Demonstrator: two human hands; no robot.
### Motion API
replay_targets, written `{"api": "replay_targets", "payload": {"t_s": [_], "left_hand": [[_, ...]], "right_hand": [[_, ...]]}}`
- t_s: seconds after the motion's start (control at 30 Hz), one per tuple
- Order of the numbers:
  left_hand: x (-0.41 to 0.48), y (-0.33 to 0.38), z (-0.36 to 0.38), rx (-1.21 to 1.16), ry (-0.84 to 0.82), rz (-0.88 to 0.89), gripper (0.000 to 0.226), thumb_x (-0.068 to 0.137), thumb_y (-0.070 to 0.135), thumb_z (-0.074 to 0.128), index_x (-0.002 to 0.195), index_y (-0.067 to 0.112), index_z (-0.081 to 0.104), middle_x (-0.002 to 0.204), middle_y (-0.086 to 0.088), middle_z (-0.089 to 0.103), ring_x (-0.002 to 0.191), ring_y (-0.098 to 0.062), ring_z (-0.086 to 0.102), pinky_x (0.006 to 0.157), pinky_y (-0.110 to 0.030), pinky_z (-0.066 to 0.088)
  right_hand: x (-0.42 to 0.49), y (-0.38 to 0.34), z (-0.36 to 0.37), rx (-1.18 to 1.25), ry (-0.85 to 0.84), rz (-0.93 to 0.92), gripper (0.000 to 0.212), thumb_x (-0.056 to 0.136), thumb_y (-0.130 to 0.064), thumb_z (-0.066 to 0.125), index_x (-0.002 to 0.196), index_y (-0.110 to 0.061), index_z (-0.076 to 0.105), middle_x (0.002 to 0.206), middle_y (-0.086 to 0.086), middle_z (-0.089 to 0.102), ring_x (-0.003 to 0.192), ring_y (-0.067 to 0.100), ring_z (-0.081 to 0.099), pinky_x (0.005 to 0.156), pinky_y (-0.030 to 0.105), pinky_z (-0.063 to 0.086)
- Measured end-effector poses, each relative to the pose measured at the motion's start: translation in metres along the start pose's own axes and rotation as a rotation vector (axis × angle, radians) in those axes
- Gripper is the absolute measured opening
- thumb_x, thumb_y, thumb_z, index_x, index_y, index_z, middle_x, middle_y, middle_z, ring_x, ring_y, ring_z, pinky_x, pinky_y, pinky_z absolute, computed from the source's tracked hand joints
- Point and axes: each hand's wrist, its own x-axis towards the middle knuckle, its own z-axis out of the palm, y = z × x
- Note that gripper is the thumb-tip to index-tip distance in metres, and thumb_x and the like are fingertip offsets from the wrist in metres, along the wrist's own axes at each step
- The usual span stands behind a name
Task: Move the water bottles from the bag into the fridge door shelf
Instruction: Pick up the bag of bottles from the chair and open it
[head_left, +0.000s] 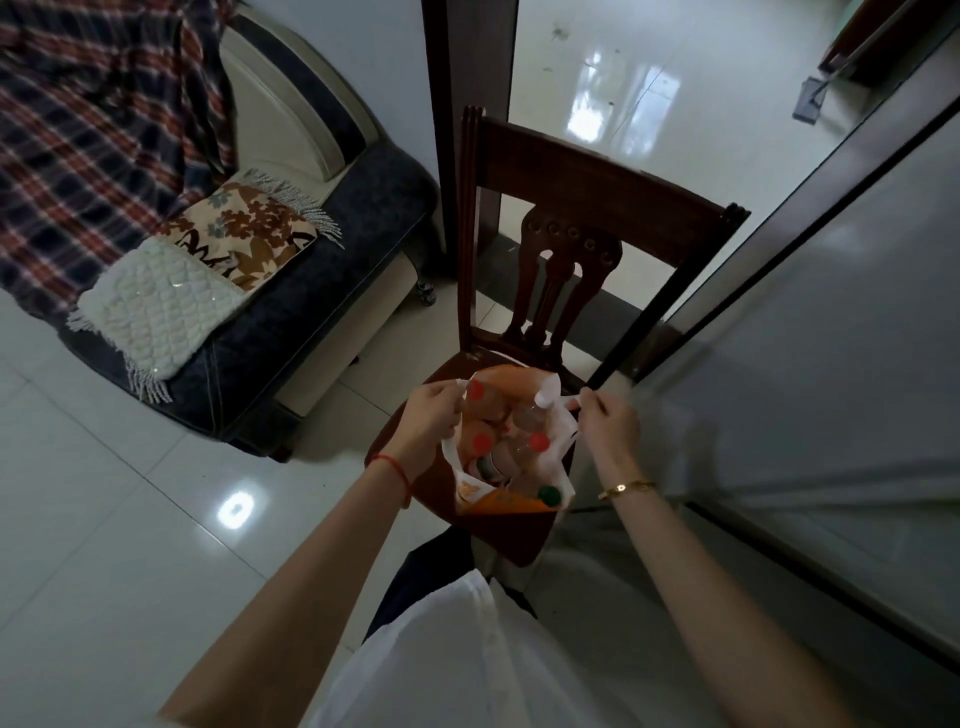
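An orange and white bag stands on the seat of a dark wooden chair. Inside it are several clear water bottles; red caps and one green cap show from above. My left hand pinches the bag's left handle and my right hand pinches its right handle, pulling the mouth of the bag wide. The grey fridge stands at the right with its door closed.
A dark sofa with a plaid blanket and cushions sits at the left. A wooden door frame rises behind the chair, with a glossy tiled floor all around. My white shirt fills the bottom of the view.
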Motion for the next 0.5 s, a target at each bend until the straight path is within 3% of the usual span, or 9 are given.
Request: {"api": "replay_targets", "payload": {"t_s": [0.07,0.17,0.23,0.33,0.4,0.5], "left_hand": [[-0.024,-0.001,-0.002,0.024,0.003,0.010,0.027,0.101,0.020,0.046,0.085,0.017,0.068,0.061,0.001,0.040,0.052,-0.009,0.031,0.051,-0.020,0.028],[-0.059,-0.002,-0.002,0.057,0.024,0.035,0.024,0.100,0.020,0.048,0.103,0.011,0.069,0.059,0.001,0.040,0.049,-0.007,0.032,0.042,-0.014,0.031],[-0.082,-0.004,0.001,0.068,0.044,0.053,0.024,0.100,0.019,0.048,0.106,0.009,0.068,0.058,0.001,0.040,0.048,-0.007,0.032,0.039,-0.013,0.031],[-0.114,-0.007,0.006,0.050,0.061,0.057,0.024,0.100,0.017,0.047,0.104,0.007,0.068,0.057,0.001,0.038,0.046,-0.007,0.030,0.039,-0.013,0.029],[-0.133,-0.011,0.007,0.027,0.075,0.048,0.023,0.099,0.015,0.048,0.101,0.006,0.068,0.057,0.000,0.037,0.045,-0.007,0.029,0.037,-0.013,0.028],[-0.158,-0.017,0.007,0.029,0.071,0.036,0.021,0.098,0.014,0.049,0.097,0.004,0.068,0.055,0.000,0.036,0.044,-0.008,0.028,0.038,-0.015,0.027]], "right_hand": [[-0.021,0.003,-0.012,0.023,-0.013,-0.025,0.037,0.098,-0.021,0.049,0.065,-0.008,0.057,0.059,0.008,0.053,0.053,0.014,0.045,0.053,0.027,0.038],[-0.052,0.004,-0.030,0.023,-0.044,-0.061,0.037,0.097,-0.024,0.049,0.074,0.002,0.060,0.068,0.019,0.060,0.057,0.021,0.047,0.057,0.033,0.040],[-0.075,0.003,-0.040,0.035,-0.068,-0.083,0.037,0.097,-0.025,0.049,0.078,0.005,0.061,0.073,0.022,0.063,0.057,0.021,0.047,0.057,0.033,0.040],[-0.111,-0.004,-0.056,0.053,-0.079,-0.117,0.037,0.097,-0.023,0.050,0.081,0.007,0.063,0.063,0.016,0.053,0.055,0.019,0.044,0.052,0.027,0.035],[-0.133,-0.008,-0.065,0.065,-0.068,-0.137,0.036,0.097,-0.021,0.050,0.075,0.005,0.063,0.061,0.015,0.050,0.055,0.020,0.043,0.052,0.026,0.034],[-0.164,-0.008,-0.076,0.087,-0.056,-0.151,0.040,0.097,-0.018,0.050,0.057,-0.010,0.052,0.066,0.027,0.056,0.056,0.027,0.048,0.056,0.031,0.039]]}}
